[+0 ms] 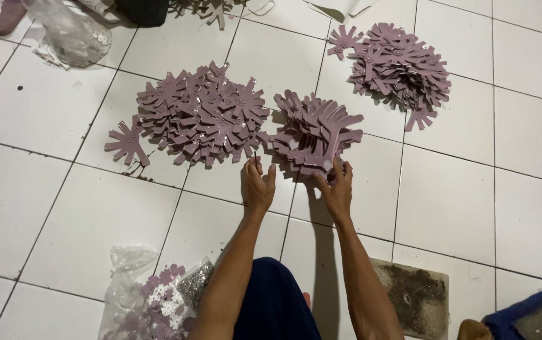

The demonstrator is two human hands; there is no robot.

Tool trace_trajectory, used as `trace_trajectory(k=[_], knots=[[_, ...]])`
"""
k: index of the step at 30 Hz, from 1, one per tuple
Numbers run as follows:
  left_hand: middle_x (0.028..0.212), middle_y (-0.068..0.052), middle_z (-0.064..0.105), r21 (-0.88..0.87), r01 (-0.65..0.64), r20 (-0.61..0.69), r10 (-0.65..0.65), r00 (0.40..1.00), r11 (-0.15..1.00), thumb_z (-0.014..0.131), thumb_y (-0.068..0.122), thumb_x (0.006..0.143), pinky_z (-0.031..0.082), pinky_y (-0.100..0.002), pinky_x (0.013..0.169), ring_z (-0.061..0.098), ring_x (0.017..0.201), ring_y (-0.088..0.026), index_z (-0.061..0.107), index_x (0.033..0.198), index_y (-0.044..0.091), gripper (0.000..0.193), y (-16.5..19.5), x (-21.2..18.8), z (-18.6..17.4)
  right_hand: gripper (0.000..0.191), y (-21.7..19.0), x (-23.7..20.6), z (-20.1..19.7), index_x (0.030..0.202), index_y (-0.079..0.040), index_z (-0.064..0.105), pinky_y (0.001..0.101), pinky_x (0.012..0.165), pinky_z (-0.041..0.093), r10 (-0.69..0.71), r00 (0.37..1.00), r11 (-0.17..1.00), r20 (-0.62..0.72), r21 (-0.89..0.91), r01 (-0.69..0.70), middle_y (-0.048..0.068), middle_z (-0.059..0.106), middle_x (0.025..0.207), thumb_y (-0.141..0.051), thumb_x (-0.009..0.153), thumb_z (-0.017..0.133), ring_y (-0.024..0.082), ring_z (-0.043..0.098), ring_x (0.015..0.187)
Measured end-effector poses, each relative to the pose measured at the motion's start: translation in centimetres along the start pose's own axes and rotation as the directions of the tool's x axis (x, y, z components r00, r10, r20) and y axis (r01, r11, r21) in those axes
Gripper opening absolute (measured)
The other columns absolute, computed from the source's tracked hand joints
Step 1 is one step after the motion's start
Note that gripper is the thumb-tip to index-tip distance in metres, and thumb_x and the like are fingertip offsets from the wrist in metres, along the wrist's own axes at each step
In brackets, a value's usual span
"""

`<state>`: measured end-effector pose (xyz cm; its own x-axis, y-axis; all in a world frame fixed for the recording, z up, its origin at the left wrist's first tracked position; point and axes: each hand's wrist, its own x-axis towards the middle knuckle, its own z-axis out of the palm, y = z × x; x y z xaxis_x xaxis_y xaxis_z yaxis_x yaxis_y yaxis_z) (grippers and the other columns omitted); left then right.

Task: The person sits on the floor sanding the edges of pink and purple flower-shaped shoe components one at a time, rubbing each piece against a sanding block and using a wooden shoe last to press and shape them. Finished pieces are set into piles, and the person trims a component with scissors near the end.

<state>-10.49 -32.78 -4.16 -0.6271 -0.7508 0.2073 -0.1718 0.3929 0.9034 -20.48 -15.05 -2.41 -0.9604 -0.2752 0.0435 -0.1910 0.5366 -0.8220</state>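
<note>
On the white tiled floor lie three heaps of mauve flower-shaped cutouts with long flat petals: a left heap (201,113), a middle heap (312,129) and a far right heap (400,66). My right hand (335,187) pinches a petal of a cutout at the near edge of the middle heap. My left hand (257,184) hovers just left of it, fingers up, holding a thin dark needle-like tool between thumb and finger. My forearms reach out from my dark blue trouser leg (274,302).
A clear plastic bag of small mauve and white flower pieces and silver bits (157,302) lies near my left knee. A dirty worn pad (412,296) sits at lower right. Another clear bag (69,34) lies far left. One loose cutout (127,141) lies beside the left heap.
</note>
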Motion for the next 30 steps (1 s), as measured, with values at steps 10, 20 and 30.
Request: trace_trajectory(k=[10,20,30], knots=[[0.113,-0.019,0.053,0.154,-0.118,0.104,0.102,0.989,0.981,0.065,0.022,0.098,0.046,-0.046,0.090,0.054,0.101,-0.034,0.050,0.123,-0.007,0.041,0.2,0.1,0.0,0.105,-1.4,-4.7,0.7,0.158,0.005,0.014,0.0485,0.119,0.028,-0.089,0.995,0.995,-0.038,-0.044,0.087,0.036,0.006,0.163,-0.032,0.083,0.078,0.049,0.019,0.150],[0.128,-0.021,0.058,0.684,-0.661,0.729,-0.247,0.638,0.309,0.049,0.017,0.109,0.039,-0.055,0.115,0.051,0.127,-0.038,0.066,0.122,-0.004,0.030,7.2,-4.7,-0.9,0.044,2.3,-22.5,-2.8,0.141,-0.019,0.062,0.0595,0.119,0.019,-0.227,0.939,0.886,0.259,-0.345,0.310,0.018,0.040,0.159,-0.025,0.098,0.059,0.044,0.030,0.148],[0.123,-0.037,0.049,0.145,-0.819,0.791,0.432,0.433,0.555,0.070,0.019,0.091,0.057,-0.048,0.079,0.061,0.111,-0.054,0.052,0.107,-0.011,0.038,9.2,-14.2,0.4,0.032,3.2,-40.0,-17.5,0.125,-0.007,0.069,0.0467,0.100,0.052,0.260,0.942,0.962,0.212,0.033,-0.273,0.014,0.068,0.126,-0.022,0.097,0.070,0.032,0.065,0.116]])
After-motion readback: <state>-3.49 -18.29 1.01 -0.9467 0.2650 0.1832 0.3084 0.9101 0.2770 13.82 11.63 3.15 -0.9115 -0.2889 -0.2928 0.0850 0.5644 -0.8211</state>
